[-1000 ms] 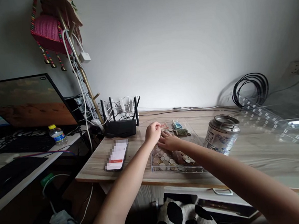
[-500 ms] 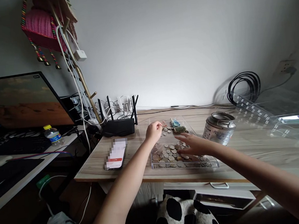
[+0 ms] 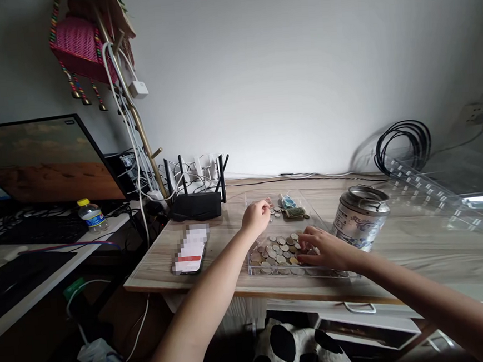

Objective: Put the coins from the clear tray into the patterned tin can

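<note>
- The shallow tray [image 3: 284, 226] is clear, hard plastic, rectangular and straight-edged, lying flat on the wood-grained desk [image 3: 229, 243]; clock directions run from its middle.
- Coins [image 3: 278, 251], round, flat and metallic, mostly silvery with some duller or yellowish, lie in the tray, heaped thickest from 5 to 8 o'clock.
- At 12 o'clock in the tray sit a crumpled blue banknote [image 3: 288, 201] and a rolled greenish banknote [image 3: 294, 212].
- The left hand [image 3: 256, 217] is at 10 o'clock, fingers curled in, beside a reddish piece of paper [image 3: 269, 202]; whether it pinches anything, I cannot tell.
- The right hand [image 3: 320, 248] is at 4 o'clock, fingers bent and spread apart, low over the coins; the two hands are well apart.
- At 3 o'clock, just outside the tray, stands a shiny, round-shouldered metal can [image 3: 363, 216] with blue patterning; its dark lettering is too small to read.
- At 9 o'clock lies a phone [image 3: 192, 250], screen mostly pixelated, a red bar showing.
- Farther toward 9 o'clock, a yellow-capped plastic bottle [image 3: 92, 216] wears a blue label, its writing illegible.
</note>
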Demonstrator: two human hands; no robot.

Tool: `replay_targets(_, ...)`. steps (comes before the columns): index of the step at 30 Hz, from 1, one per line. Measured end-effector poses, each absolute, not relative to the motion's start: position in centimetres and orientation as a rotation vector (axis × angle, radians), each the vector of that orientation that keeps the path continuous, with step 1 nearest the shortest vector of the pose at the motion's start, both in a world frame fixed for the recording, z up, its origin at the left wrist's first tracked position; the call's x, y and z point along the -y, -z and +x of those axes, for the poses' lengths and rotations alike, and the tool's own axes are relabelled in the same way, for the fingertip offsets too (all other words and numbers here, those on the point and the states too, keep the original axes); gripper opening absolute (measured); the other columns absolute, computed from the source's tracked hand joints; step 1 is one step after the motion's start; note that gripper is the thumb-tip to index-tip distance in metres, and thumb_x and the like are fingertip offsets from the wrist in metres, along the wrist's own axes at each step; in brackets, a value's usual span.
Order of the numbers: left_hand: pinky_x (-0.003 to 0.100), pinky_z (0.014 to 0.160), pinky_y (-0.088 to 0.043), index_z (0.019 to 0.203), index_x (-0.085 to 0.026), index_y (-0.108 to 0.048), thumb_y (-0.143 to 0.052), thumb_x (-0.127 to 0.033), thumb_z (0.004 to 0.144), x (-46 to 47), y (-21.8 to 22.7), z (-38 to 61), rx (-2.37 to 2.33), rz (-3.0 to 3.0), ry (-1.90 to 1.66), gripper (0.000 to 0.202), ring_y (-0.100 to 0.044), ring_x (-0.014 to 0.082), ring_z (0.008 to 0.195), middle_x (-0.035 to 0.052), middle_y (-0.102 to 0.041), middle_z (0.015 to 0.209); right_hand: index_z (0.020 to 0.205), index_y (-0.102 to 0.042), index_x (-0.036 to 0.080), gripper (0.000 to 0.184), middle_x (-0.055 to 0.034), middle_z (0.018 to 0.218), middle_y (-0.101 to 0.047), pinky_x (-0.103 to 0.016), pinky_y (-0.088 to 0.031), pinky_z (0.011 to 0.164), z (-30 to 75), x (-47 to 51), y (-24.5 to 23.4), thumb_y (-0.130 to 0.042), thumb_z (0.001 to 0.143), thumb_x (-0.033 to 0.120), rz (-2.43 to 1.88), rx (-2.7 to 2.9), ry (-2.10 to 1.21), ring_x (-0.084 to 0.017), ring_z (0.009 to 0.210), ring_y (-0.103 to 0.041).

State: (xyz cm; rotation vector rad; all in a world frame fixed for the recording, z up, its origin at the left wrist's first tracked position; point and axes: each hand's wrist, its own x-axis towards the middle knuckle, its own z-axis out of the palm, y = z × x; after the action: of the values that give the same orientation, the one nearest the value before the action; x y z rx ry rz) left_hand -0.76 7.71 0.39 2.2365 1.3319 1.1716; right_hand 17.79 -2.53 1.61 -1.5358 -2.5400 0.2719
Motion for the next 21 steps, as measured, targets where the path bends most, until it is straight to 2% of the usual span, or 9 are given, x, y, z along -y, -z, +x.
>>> replay_targets(2,0.020,0.057,-0.039,0.077,-0.018,-0.061,-0.041,-0.016,0.075,-7.67,-0.46,-0.78,-1.328,2.239,-1.167,0.020,-0.053,0.0109,0.068,0.0020,-0.062,0.078,0.074,-0.057,0.019,0.042,-0.0073,0.086,-0.050,-0.030,-0.039,0.072,17.82,2.61,-1.62,-0.037,0.074,0.055,-1.541,2.553,-0.291,-0.017,0.078,-0.050)
replay_targets(3,0.020,0.057,-0.040,0.077,-0.018,-0.060,-0.041,-0.016,0.075,-7.66,-0.48,-0.79,-1.324,2.239,-1.165,0.020,-0.053,0.0110,0.068,0.0020,-0.062,0.078,0.076,-0.057,0.019,0.043,-0.0073,0.086,-0.050,-0.030,-0.039,0.071,17.84,2.63,-1.63,-0.035,0.075,0.055,-1.549,2.557,-0.306,-0.017,0.077,-0.050)
replay_targets(6,0.021,0.059,-0.040,0.077,-0.018,-0.060,-0.042,-0.016,0.075,-7.66,-0.52,-0.82,-1.321,2.235,-1.161,0.019,-0.053,0.0111,0.068,0.0020,-0.062,0.078,0.097,-0.053,0.021,0.045,-0.0071,0.089,-0.051,-0.030,-0.039,0.068,17.85,2.57,-1.63,-0.032,0.076,0.055,-1.563,2.568,-0.327,-0.016,0.073,-0.051)
replay_targets(8,0.021,0.059,-0.040,0.077,-0.018,-0.060,-0.042,-0.016,0.075,-7.68,-0.53,-0.83,-1.329,2.223,-1.152,0.018,-0.053,0.0109,0.068,0.0018,-0.062,0.077,0.102,-0.049,0.021,0.046,-0.0067,0.089,-0.051,-0.029,-0.039,0.066,17.83,2.49,-1.64,-0.032,0.076,0.055,-1.563,2.584,-0.318,-0.016,0.071,-0.051)
replay_targets(14,0.022,0.061,-0.040,0.075,-0.018,-0.059,-0.041,-0.016,0.075,-7.64,-0.64,-0.81,-1.328,2.209,-1.166,0.018,-0.053,0.0121,0.070,0.0026,-0.061,0.078,0.068,-0.056,0.018,0.049,-0.0070,0.082,-0.050,-0.027,-0.036,0.062,17.77,2.53,-1.82,-0.025,0.079,0.054,-1.566,2.642,-0.328,-0.013,0.064,-0.049)
replay_targets(17,0.023,0.062,-0.041,0.075,-0.017,-0.059,-0.043,-0.013,0.073,-7.53,-0.74,-0.80,-1.342,2.209,-1.158,0.017,-0.053,0.0124,0.071,0.0033,-0.061,0.080,0.065,-0.055,0.018,0.049,-0.0058,0.076,-0.053,-0.025,-0.034,0.058,17.79,2.56,-1.69,-0.024,0.080,0.053,-1.553,2.646,-0.351,-0.012,0.060,-0.047)
replay_targets(21,0.023,0.063,-0.041,0.074,-0.017,-0.059,-0.043,-0.013,0.072,-7.46,-0.66,-0.75,-1.327,2.201,-1.158,0.016,-0.053,0.0131,0.072,0.0036,-0.060,0.079,0.064,-0.050,0.019,0.044,-0.0012,0.057,-0.050,-0.023,-0.028,0.050,17.84,2.41,-1.30,-0.026,0.080,0.052,-1.585,2.622,-0.408,-0.009,0.050,-0.039)
